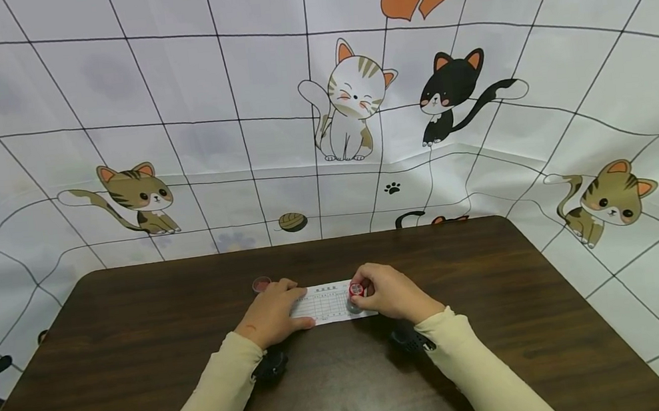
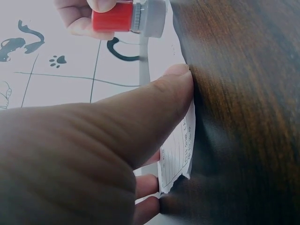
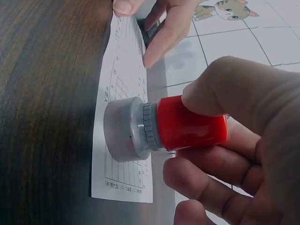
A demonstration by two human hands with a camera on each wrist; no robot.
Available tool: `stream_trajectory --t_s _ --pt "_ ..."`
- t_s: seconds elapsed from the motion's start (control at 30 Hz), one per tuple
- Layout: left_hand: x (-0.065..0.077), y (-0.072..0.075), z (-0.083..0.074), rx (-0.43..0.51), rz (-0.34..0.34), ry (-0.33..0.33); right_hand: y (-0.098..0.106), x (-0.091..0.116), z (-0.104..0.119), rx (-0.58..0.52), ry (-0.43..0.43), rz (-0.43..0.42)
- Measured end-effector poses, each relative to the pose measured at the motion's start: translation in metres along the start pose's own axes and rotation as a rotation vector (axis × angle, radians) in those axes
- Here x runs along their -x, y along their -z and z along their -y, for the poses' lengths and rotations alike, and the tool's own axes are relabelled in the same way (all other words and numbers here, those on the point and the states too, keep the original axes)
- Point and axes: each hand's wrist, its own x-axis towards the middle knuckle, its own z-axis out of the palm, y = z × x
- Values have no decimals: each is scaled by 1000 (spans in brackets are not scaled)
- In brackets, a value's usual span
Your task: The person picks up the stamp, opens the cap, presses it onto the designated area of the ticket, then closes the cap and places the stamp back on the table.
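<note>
A printed paper form (image 1: 330,304) with a ruled table lies flat on the brown table. My left hand (image 1: 271,312) rests on its left end, the straight thumb (image 2: 171,89) pressing near the edge closest to me and the fingers at the far edge. In my right hand (image 1: 395,292) is a round stamp; thumb and fingers pinch its red handle (image 3: 190,124). The stamp's grey base (image 3: 123,129) stands upright on the right part of the form, hiding some of the printed grid.
Beyond my left fingertips sits a small round reddish cap (image 1: 262,284). The dark wooden table (image 1: 154,317) ends at a white sheet (image 1: 202,145) printed with cats and grid lines. A dark wrist camera (image 1: 269,366) is strapped to each wrist.
</note>
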Motion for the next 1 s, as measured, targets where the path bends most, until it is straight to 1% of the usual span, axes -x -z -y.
stream_trajectory --t_s 0.3,0.6,1.0 --pt "0 0 0 -8 -2 0 1 0 2 -12 -13 5" --pt "0 1 1 4 -3 10 0 -1 1 -30 -24 13" --pt "0 -1 1 0 -16 2 1 -1 3 -58 -24 24"
